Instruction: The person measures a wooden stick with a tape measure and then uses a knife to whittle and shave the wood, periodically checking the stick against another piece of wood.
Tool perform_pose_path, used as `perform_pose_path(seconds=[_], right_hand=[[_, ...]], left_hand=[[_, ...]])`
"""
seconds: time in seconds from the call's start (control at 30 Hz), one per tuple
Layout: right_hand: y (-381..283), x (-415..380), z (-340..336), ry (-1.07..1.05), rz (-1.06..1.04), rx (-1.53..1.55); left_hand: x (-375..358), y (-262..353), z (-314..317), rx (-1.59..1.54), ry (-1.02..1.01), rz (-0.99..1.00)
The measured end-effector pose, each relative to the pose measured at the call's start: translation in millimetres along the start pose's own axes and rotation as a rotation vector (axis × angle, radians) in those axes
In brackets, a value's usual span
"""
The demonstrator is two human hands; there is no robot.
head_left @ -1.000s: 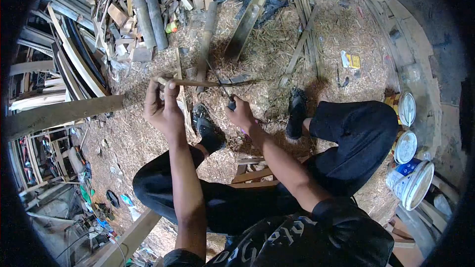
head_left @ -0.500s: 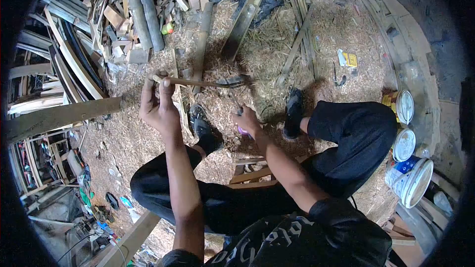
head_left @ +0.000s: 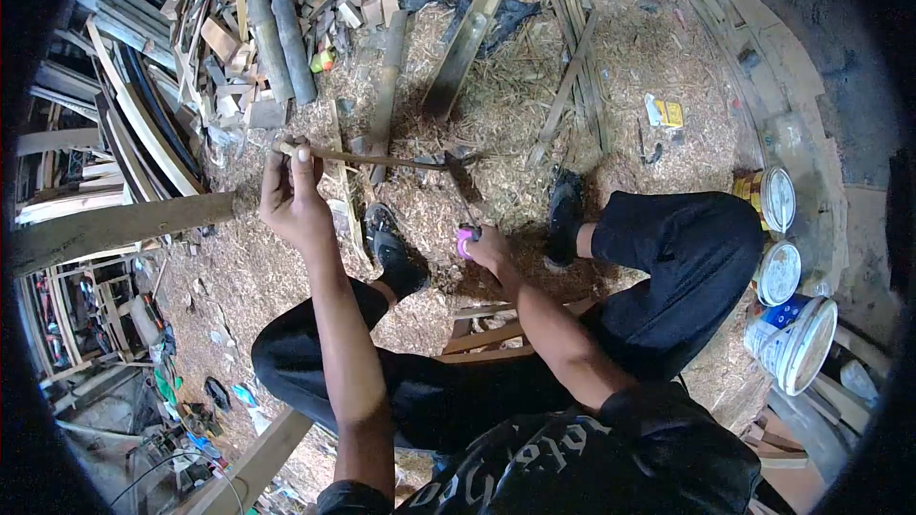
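L hand [head_left: 296, 195] pinching thin wood strip [head_left: 382, 161] beyond L shoe [head_left: 393, 253], R hand [head_left: 491, 250] gripping purple-handled blade [head_left: 460, 187] to shoe's R, contact w/ strip unclear, loose batten [head_left: 349, 210] just L of shoe, plank [head_left: 388, 86] beyond it, beam [head_left: 124, 229] farther L, buckets [head_left: 780, 275] well R, shavings [head_left: 248, 267] around.

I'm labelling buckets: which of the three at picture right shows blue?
The lowest bucket in the picture: its white side carries a blue patch, while the middle bucket and top bucket show none.
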State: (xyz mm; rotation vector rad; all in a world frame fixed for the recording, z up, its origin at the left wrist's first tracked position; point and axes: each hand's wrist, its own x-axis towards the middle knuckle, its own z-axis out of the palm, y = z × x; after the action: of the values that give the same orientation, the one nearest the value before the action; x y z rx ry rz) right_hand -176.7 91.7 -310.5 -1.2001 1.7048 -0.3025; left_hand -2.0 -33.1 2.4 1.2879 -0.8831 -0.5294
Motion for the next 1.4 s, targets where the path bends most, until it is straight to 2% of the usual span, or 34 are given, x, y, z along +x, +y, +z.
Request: perform_pose_path(seconds=[0.13,0.17,0.2,0.27,0.37,0.47,0.53,0.57,0.6,0.67,0.8,0.9,0.97,1.0,1.07,1.13,1.2,1.27,1.3,1.33,1.4], right_hand=[[-18,9,5,-0.063,0.232,0.106],[-22,9,0,-0.065,0.127,0.076],[-31,7,-4,-0.064,0.115,0.077],[-58,-4,-26,-0.042,-0.014,0.069],[-96,-10,-37,-0.033,-0.077,0.093],[-123,-17,-28,0.051,-0.198,0.192],[-158,-40,-50,0.102,-0.284,0.257],[-179,-57,-74,-0.014,-0.333,0.27],[-173,-50,-50,0.291,-0.513,0.193],[-207,-76,-78,0.066,-0.45,0.309],[-244,-119,-103,0.013,-0.543,0.453],[-238,-114,-93,0.003,-0.555,0.469],[-223,-99,-82,0.092,-0.495,0.478],[-205,-84,-72,0.067,-0.463,0.512],[-162,-52,-52,0.102,-0.416,0.255],[-163,-61,-57,0.126,-0.406,0.262],[-179,-73,-66,0.146,-0.399,0.265],[-215,-96,-87,0.044,-0.464,0.407],[-222,-102,-89,0.109,-0.619,0.462],[-235,-104,-95,0.056,-0.586,0.433],[-248,-114,-103,0.135,-0.601,0.409]], left_hand=[[3,8,-5,0.033,-0.04,0.017],[4,12,-5,0.068,-0.068,0.008],[5,13,-7,0.077,-0.077,-0.017],[9,9,-11,0.158,-0.103,0.074],[12,15,-10,0.326,-0.152,0.08],[7,19,-3,0.28,-0.203,0.106],[6,22,-3,0.315,-0.218,0.13],[7,20,-3,0.313,-0.22,0.127],[7,19,-3,0.311,-0.223,0.123],[4,27,-3,0.35,-0.257,0.115],[0,14,-2,0.305,-0.191,0.162],[-5,12,-3,0.327,-0.179,0.194],[-7,13,-4,0.352,-0.184,0.212],[-7,10,-6,0.311,-0.161,0.193],[-6,7,-9,0.27,-0.137,0.179],[-6,9,-11,0.225,-0.155,0.117],[-8,10,-9,0.284,-0.136,0.169],[-9,8,-6,0.153,-0.091,0.132],[-6,4,-8,0.236,-0.078,0.159],[-9,10,-8,0.24,-0.075,0.155],[-13,23,-3,0.249,-0.136,0.141]])
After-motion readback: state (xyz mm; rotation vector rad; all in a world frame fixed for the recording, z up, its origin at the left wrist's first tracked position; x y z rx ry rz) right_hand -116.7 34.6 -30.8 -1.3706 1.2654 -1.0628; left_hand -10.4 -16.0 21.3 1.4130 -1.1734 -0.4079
